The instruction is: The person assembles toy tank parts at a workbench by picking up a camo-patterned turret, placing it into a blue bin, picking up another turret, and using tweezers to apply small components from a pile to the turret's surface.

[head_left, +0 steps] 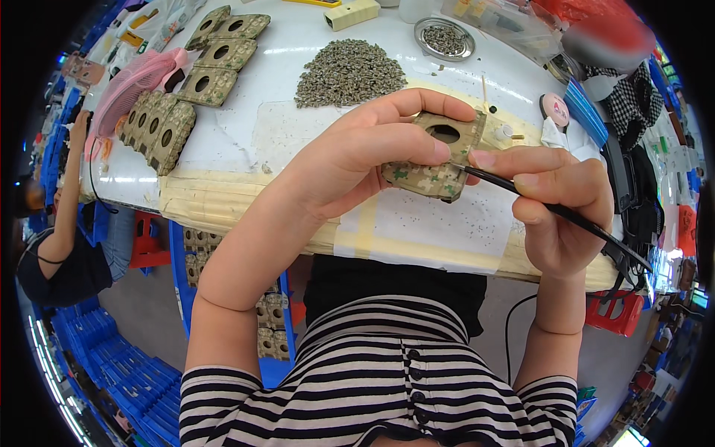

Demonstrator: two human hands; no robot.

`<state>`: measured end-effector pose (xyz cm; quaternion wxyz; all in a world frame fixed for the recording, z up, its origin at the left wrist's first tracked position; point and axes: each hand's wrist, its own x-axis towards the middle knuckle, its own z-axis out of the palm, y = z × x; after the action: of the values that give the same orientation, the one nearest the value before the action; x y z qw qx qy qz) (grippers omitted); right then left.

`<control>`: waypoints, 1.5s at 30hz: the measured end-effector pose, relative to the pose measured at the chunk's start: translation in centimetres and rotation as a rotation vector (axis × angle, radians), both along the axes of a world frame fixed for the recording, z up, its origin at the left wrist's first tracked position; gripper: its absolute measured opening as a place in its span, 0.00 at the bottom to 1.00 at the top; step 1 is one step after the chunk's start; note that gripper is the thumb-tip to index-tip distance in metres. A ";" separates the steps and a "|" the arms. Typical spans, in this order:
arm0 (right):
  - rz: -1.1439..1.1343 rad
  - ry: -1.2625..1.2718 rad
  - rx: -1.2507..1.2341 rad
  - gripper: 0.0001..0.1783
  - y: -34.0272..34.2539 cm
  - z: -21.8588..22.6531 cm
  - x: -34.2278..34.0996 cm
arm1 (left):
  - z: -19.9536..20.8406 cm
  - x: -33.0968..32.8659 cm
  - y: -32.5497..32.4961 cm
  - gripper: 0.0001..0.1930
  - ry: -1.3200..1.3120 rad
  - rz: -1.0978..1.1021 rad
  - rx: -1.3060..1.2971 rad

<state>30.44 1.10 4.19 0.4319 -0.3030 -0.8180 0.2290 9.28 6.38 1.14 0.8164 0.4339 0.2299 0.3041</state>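
Observation:
A camouflage-patterned plastic housing [426, 177] with a round dark hole is gripped in my left hand [365, 149], thumb on its face and fingers around its far edge. My right hand [570, 194] pinches black tweezers [551, 203] near their front. Their tip touches, or comes very close to, the housing's right side beside my left thumb. Whether the tip holds a small part is too small to tell. Beyond my left hand lies a heap of small metal parts [350, 74].
Camouflage housings [160, 130] stand in rows at the left, by a pink mesh item [138, 82]. A round metal dish [445, 39] of small parts sits at the back. White paper [424, 231] lies under my hands. Left, another person's arm [68, 194] reaches the table. Blue trays [119, 365] are stacked below.

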 end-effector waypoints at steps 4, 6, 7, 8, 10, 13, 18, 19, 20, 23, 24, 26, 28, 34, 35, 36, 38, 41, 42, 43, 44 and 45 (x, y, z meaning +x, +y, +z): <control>0.008 0.015 0.006 0.15 0.0 0.1 -0.1 | 0.0 0.1 -0.1 0.28 0.019 0.008 0.014; -0.001 0.019 -0.004 0.15 0.0 0.2 -0.2 | 0.0 0.1 -0.1 0.28 0.025 0.009 0.023; -0.006 0.021 -0.009 0.15 -0.1 0.2 -0.2 | 0.0 0.1 -0.1 0.28 0.027 0.009 0.028; -0.007 0.028 -0.009 0.15 -0.1 0.2 -0.2 | 0.0 0.1 -0.1 0.28 0.033 0.010 0.034; -0.007 0.042 -0.010 0.15 -0.1 0.1 -0.2 | -0.1 0.1 -0.1 0.28 0.046 0.011 0.045; -0.003 0.040 -0.012 0.15 0.0 0.2 -0.3 | 0.1 0.1 -0.2 0.28 0.071 0.021 0.056; 0.003 0.075 -0.044 0.15 0.0 0.1 -0.1 | 0.1 0.1 -0.2 0.28 0.081 0.023 0.073; 0.003 0.090 -0.057 0.15 0.0 0.0 -0.1 | 0.1 0.1 -0.2 0.28 0.083 0.024 0.078; 0.004 0.085 -0.055 0.15 0.0 0.0 -0.1 | 0.1 0.1 -0.2 0.28 0.082 0.022 0.075; 0.009 0.063 -0.036 0.15 0.0 0.0 -0.1 | 0.2 0.1 -0.2 0.28 0.078 0.019 0.066; 0.013 0.051 -0.020 0.15 0.0 0.0 -0.1 | 0.2 0.1 -0.2 0.28 0.076 0.020 0.064; 0.014 0.032 0.000 0.15 0.1 0.0 -0.1 | 0.1 0.1 -0.2 0.28 0.075 0.022 0.069; 0.007 0.036 -0.005 0.15 0.0 0.1 -0.1 | -0.1 0.1 -0.1 0.28 0.076 0.025 0.085; -0.067 0.191 0.005 0.19 0.0 0.1 0.2 | 0.3 0.3 -0.2 0.28 -0.055 0.058 0.052; -0.095 0.205 0.020 0.19 0.0 0.2 0.3 | 0.3 0.3 -0.1 0.27 -0.053 0.084 0.085; -0.122 0.218 0.035 0.20 -0.1 0.2 0.4 | 0.3 0.4 -0.1 0.27 -0.050 0.110 0.117; -0.142 0.203 0.097 0.20 0.0 0.1 1.6 | 0.4 0.4 -0.2 0.27 -0.037 0.154 0.160; -0.166 0.280 0.175 0.18 0.0 -0.2 2.0 | 0.6 0.4 -0.3 0.26 -0.013 0.201 0.186; -0.186 0.308 0.204 0.18 -0.1 -0.4 2.4 | 0.5 0.4 -0.3 0.26 -0.007 0.213 0.191; -0.217 0.271 0.219 0.17 -0.3 -0.6 3.0 | 0.4 0.4 -0.2 0.26 -0.002 0.226 0.195; -0.245 0.321 0.197 0.16 -0.5 -0.9 3.1 | 0.4 0.3 -0.2 0.26 0.001 0.231 0.197; -0.274 0.370 0.175 0.15 -0.6 -1.1 3.1 | 0.3 0.3 -0.2 0.25 0.005 0.235 0.200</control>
<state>33.49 0.50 3.08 0.6262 -0.3255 -0.6929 0.1480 9.54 6.18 1.49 0.7271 0.4839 0.2495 0.4182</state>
